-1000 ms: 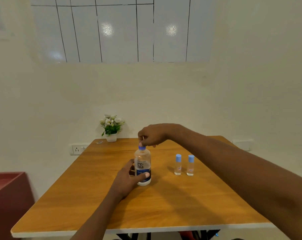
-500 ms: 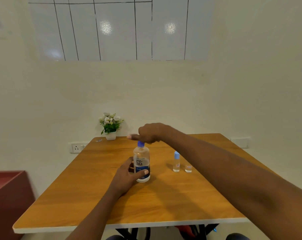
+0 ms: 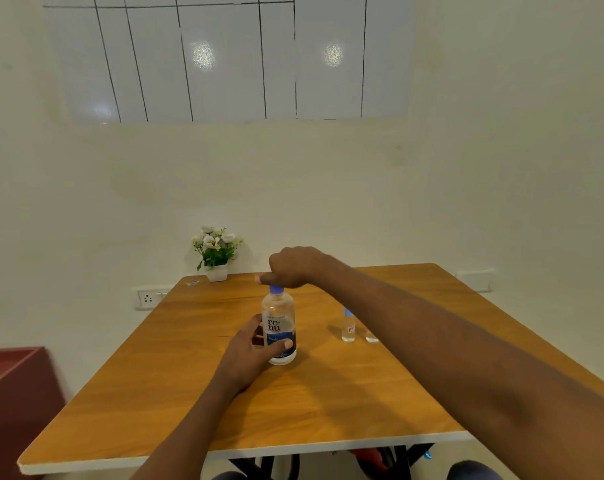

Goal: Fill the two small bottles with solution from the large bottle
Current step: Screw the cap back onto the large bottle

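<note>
A large clear bottle [image 3: 278,322] with a blue label and a blue cap [image 3: 276,289] stands upright near the middle of the wooden table [image 3: 328,403]. My left hand [image 3: 250,351] grips its lower body from the left. My right hand [image 3: 291,266] sits on top of it, fingers curled round the cap. To the right stand two small clear bottles: one [image 3: 348,325] shows part of its light-blue cap, and my right forearm hides all but the base of the other [image 3: 371,337].
A small white pot of white flowers [image 3: 216,252] stands at the table's far left edge, with a tiny scrap [image 3: 192,282] beside it. A wall socket [image 3: 148,298] is behind the table. A dark red box [image 3: 13,393] is on the left.
My right hand has turned on the cap, thumb now pointing left. My right forearm has come to cover most of the right small bottle. The large bottle stays in place.
</note>
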